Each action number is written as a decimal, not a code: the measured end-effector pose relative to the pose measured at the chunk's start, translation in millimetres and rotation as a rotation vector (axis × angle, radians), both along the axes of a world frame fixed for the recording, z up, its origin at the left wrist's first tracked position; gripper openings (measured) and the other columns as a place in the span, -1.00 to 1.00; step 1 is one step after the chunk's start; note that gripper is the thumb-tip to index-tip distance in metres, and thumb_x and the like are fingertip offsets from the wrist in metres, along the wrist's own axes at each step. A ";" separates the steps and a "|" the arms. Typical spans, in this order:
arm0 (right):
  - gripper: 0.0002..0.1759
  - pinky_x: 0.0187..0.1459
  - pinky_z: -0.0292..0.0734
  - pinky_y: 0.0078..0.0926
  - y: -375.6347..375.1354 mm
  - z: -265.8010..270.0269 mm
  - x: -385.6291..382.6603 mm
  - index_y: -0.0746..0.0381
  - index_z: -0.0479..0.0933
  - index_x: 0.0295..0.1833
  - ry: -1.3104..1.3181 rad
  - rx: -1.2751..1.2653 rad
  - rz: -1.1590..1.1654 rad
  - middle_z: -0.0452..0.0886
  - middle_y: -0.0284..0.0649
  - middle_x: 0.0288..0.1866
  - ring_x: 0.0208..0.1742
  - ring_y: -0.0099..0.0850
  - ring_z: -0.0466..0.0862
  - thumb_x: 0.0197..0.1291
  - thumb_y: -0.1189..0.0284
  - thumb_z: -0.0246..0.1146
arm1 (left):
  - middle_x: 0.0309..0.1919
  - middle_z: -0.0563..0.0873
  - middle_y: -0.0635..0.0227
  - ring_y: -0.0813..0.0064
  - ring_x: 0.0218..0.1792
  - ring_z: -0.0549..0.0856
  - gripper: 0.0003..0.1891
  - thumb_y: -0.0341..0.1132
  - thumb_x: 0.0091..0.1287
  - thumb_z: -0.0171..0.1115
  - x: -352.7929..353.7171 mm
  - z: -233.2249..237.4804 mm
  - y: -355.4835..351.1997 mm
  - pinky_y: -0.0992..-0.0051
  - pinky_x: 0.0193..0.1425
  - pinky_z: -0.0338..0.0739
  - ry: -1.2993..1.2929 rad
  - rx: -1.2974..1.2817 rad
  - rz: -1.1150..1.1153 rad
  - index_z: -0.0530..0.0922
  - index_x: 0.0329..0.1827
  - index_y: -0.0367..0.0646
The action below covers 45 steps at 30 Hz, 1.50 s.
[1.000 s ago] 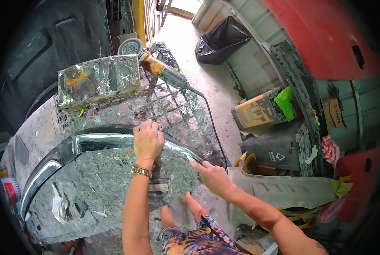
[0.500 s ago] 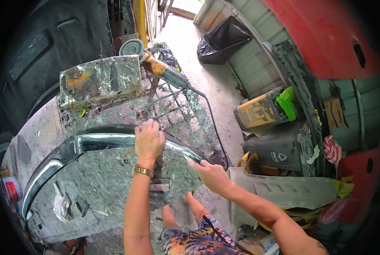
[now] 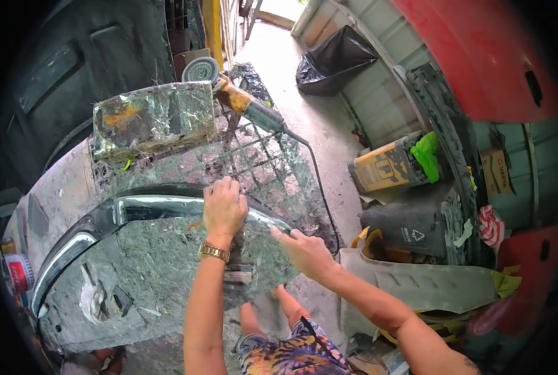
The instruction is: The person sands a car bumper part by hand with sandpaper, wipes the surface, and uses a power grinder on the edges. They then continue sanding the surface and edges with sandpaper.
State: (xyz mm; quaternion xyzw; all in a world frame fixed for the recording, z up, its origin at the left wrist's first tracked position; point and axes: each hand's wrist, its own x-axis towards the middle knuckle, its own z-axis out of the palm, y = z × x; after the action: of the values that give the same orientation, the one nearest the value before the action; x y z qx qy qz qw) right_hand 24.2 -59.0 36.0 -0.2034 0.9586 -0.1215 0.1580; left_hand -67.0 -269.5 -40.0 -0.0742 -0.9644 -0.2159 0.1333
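Note:
A curved car body panel (image 3: 135, 269) lies inside-up in front of me, its rough underside covered in grey fibre matting, with a shiny chrome strip (image 3: 148, 206) along its far edge. My left hand (image 3: 224, 209) rests palm down on that strip, fingers curled over the edge; a gold watch (image 3: 214, 252) sits on the wrist. My right hand (image 3: 304, 250) lies flat on the panel's right end, fingers stretched toward the chrome edge. Neither hand holds a tool.
An angle grinder (image 3: 241, 100) with its cable lies on a wire mesh stand (image 3: 260, 156) beyond the panel, beside a foil-wrapped block (image 3: 151, 119). A yellow case (image 3: 388, 165), a black bin (image 3: 410, 225), a black bag (image 3: 332, 62) and red body panels (image 3: 479, 56) crowd the right. My bare knees (image 3: 266, 315) are below.
My right hand has slid a little left and up along the panel's end toward my left hand. My left hand stays on the chrome strip.

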 end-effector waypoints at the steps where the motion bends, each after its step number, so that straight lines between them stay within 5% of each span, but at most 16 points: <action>1: -0.28 -0.38 0.65 -0.13 -2.6 -2.7 -5.6 0.02 0.41 0.53 -0.006 0.003 -0.002 0.56 -0.12 -0.30 -0.47 -0.05 0.70 0.20 0.54 0.26 | -0.10 0.62 0.25 0.23 0.04 0.59 -0.83 -0.24 0.29 0.16 -0.1 0.5 0.0 0.17 0.15 0.40 -0.022 -0.001 -0.003 0.55 -0.17 -0.12; 10: -0.29 -0.40 0.63 -0.12 42.2 17.1 51.6 -0.03 0.42 0.51 -0.035 0.040 -0.173 0.55 -0.13 -0.29 -0.41 -0.07 0.69 0.21 0.57 0.24 | -0.08 0.63 0.29 0.26 0.05 0.59 -0.84 -0.25 0.29 0.16 1.9 -5.1 3.8 0.18 0.17 0.40 0.006 -0.029 0.008 0.58 -0.16 -0.07; 26: -0.24 -0.40 0.67 -0.15 24.9 0.6 32.6 0.10 0.34 0.53 0.089 -0.040 -0.084 0.60 -0.11 -0.21 -0.43 -0.07 0.73 0.15 0.57 0.25 | -0.08 0.61 0.23 0.19 0.03 0.58 -0.86 -0.27 0.29 0.15 2.8 -2.7 3.4 0.17 0.13 0.39 -0.039 -0.041 -0.011 0.52 -0.18 -0.11; 40: -0.30 -0.31 0.64 -0.12 -4.3 5.9 0.0 0.06 0.41 0.52 -0.065 -0.006 -0.095 0.58 -0.06 -0.27 -0.37 -0.04 0.72 0.21 0.58 0.19 | -0.04 0.63 0.24 0.19 0.05 0.58 -0.84 -0.29 0.29 0.15 3.4 -1.2 3.7 0.16 0.15 0.40 -0.032 0.005 -0.043 0.54 -0.14 -0.12; 43: -0.36 -0.23 0.68 -0.12 -10.9 16.7 -23.5 0.04 0.45 0.49 0.015 -0.170 -0.048 0.66 -0.02 -0.22 -0.30 -0.02 0.76 0.28 0.59 0.13 | 0.01 0.64 0.25 0.20 0.09 0.58 -0.79 -0.28 0.32 0.14 -2.1 1.1 -0.4 0.17 0.20 0.40 -0.082 0.001 -0.017 0.57 -0.06 -0.13; 45: -0.38 -0.22 0.66 -0.12 19.7 31.4 -17.6 0.05 0.47 0.48 0.088 -0.314 -0.076 0.67 -0.03 -0.22 -0.27 -0.04 0.76 0.29 0.60 0.12 | 0.23 0.61 0.19 0.19 0.30 0.53 -0.66 -0.24 0.37 0.16 0.3 -4.9 -0.8 0.14 0.39 0.34 -0.156 0.136 0.010 0.55 0.15 -0.17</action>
State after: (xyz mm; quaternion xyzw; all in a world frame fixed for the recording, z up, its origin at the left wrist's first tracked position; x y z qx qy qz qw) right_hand 6.6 -39.2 67.4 -0.1944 0.9409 -0.2665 0.0772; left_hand -66.6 -270.3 -44.9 -0.0432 -0.9553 -0.2854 0.0638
